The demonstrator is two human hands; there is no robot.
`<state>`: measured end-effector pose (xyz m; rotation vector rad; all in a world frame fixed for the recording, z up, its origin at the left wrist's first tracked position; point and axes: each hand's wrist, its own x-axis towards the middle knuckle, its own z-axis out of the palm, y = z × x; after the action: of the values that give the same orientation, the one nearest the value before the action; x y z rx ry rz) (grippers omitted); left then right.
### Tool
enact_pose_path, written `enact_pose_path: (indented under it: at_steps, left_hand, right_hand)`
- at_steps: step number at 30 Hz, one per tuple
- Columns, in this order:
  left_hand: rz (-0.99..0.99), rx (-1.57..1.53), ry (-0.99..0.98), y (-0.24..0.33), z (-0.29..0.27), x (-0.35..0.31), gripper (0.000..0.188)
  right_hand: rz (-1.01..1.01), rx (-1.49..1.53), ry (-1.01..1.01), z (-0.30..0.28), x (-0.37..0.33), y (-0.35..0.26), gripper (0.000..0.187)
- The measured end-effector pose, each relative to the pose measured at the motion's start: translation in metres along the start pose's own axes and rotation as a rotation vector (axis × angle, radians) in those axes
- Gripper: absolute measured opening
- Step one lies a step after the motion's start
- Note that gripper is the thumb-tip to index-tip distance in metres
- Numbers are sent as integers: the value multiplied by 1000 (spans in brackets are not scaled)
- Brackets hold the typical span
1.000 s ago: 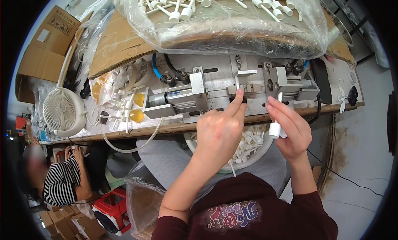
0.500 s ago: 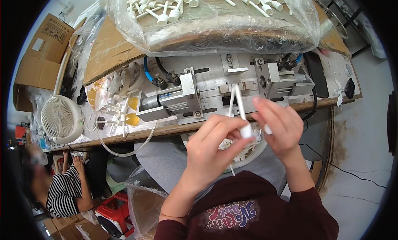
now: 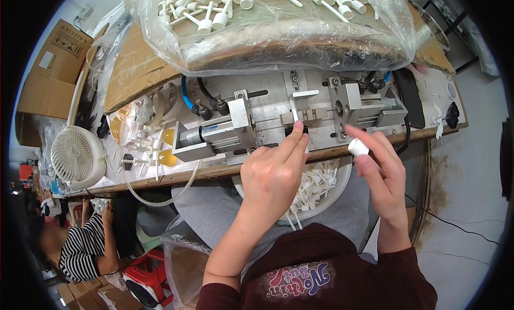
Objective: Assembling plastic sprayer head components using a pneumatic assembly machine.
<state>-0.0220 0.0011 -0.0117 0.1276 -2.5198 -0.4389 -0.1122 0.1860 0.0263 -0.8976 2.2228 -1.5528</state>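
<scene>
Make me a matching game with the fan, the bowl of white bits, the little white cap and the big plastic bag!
Things:
1. small white fan
2. white bowl of white plastic parts
3. small white cap
4. clear plastic bag of white parts

Places:
A. on the person's lap, below the bench edge
B. at the far side of the bench, behind the metal machine
C. at the left end of the bench
D. at the fingertips of the right hand

Pairs: 1-C, 2-A, 3-D, 4-B
</scene>
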Motion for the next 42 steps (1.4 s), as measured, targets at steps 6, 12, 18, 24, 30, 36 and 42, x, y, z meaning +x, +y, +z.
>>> enact_pose_path:
  at_steps: [6, 12, 18, 24, 30, 36, 42]
  left_hand:
    - [-4, -26, 19, -1, 1, -1, 28]
    - [5, -55, 42, -5, 2, -3, 28]
    - [35, -241, -76, 3, -23, -15, 31]
    - [-215, -1125, -56, 51, -69, -11, 48]
    - [-20, -1968, -158, 86, -104, -26, 55]
    - [242, -2095, -117, 55, -80, -43, 29]
    - [365, -1799, -95, 38, -87, -12, 27]
  right_hand:
    - [61, 307, 78, -11, -9, 10, 32]
    - [38, 511, 257, -21, -13, 26, 26]
    - [18, 580, 463, -32, -21, 46, 22]
    - [13, 434, 855, -80, -14, 98, 29]
    - [87, -87, 990, -148, -12, 140, 30]
    - [80, -442, 947, -192, -6, 172, 31]
    - [141, -579, 870, -181, 10, 180, 40]
